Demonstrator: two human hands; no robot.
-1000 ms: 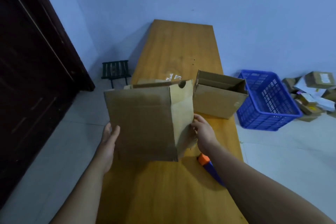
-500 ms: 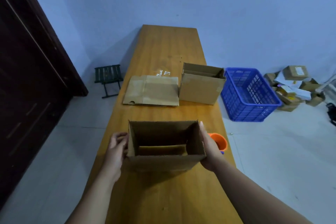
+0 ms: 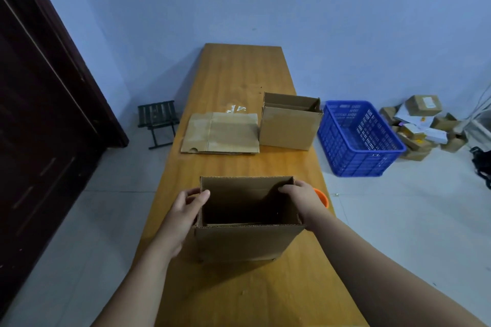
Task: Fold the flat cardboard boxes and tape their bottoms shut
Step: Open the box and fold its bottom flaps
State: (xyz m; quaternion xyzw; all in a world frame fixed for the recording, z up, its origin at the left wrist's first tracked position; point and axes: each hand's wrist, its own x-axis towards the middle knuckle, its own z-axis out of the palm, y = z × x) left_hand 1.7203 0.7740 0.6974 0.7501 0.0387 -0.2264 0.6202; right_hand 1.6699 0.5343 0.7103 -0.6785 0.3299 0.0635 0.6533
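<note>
An opened-up cardboard box (image 3: 243, 241) stands upright on the wooden table (image 3: 244, 77), its open mouth facing up. My left hand (image 3: 186, 210) grips its left wall, thumb hooked over the rim. My right hand (image 3: 301, 200) grips the right wall, fingers curled over the far right corner. Farther back lies a stack of flat cardboard boxes (image 3: 221, 133), and beside it on the right stands another folded box (image 3: 289, 122). An orange tape dispenser (image 3: 322, 198) peeks out behind my right hand, mostly hidden.
A blue plastic crate (image 3: 358, 138) sits on the floor right of the table. A pile of small parcels (image 3: 422, 125) lies beyond it. A dark folding stool (image 3: 158, 122) stands left of the table, near a dark door (image 3: 39, 119). Clear tape scraps (image 3: 236, 109) lie behind the flat stack.
The box went from held up and half folded to standing open on the table. Both hands shifted from its sides to gripping the top rim.
</note>
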